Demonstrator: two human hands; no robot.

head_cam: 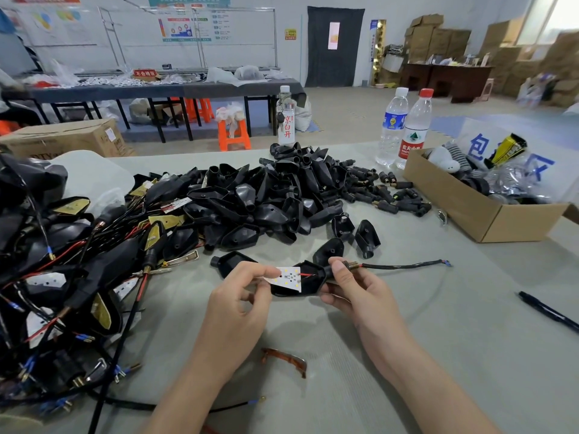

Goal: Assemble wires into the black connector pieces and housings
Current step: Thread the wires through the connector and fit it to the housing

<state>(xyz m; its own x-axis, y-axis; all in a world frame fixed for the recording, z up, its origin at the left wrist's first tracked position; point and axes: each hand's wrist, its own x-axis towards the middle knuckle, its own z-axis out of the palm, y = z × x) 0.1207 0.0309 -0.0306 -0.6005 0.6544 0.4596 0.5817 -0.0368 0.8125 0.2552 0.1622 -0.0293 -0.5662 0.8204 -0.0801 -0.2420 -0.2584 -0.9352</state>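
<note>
1. While my left hand [241,296] pinches the white LED board [286,278] between thumb and forefinger, my right hand [354,289] curls round the neck end of the black housing [308,267]. I hold it above the middle of the desk [407,339], toward the near edge.
2. The board sits tilted over the open shell, not yet seated. Its red wire [306,274] runs toward the neck, where the black cable [404,265] comes out and trails toward the right edge.
3. If I press the board down with the red wire bunched under it, I judge the wire could get trapped or tear at its solder joint.
4. Pulling the cable too hard to take up slack could drag the board askew, and the housing might slip, since only its neck end is gripped.
5. An open cardboard box [470,220] at the right edge holds clear bags of coiled metal parts, some black round pieces and a yellow-and-black packet. I cannot tell more than that.
6. Three capped water bottles [416,130] stand at the far edge; how full they are is unclear.
7. A heap of empty housings [266,195] lies loose between the bottles and my hands, in no container.
</note>
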